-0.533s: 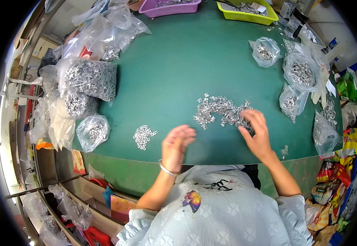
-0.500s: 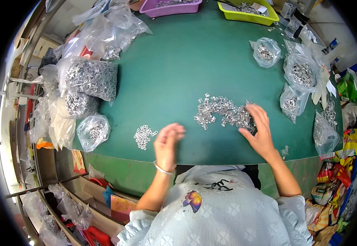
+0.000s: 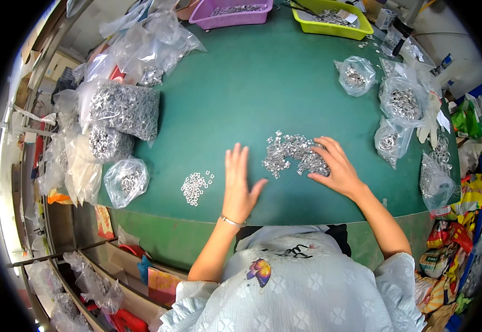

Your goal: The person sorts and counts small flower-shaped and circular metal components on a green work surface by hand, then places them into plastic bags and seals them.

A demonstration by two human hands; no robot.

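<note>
A large pile of small silvery metal pieces (image 3: 292, 155) lies on the green table in front of me. My right hand (image 3: 336, 170) touches its right side, fingers curved apart over the edge of the heap. Between that heap and a smaller, flatter scatter of square, frame-like metal pieces (image 3: 194, 188) is my left hand (image 3: 240, 180). Its fingers are stretched out, the thumb stands away, and nothing shows in it. A light bracelet (image 3: 232, 222) circles the left wrist.
Clear bags of metal parts (image 3: 123, 110) crowd the left side, with a small open bag (image 3: 126, 182) below them. More open bags (image 3: 401, 104) line the right. A purple tray (image 3: 231, 20) and a yellow-green tray (image 3: 332, 29) stand at the far edge. Drawers (image 3: 108, 265) sit lower left.
My left hand has moved right and away from me, its bent fingers now straightened. My right hand has shifted left, and the big pile's right side has been pushed inward.
</note>
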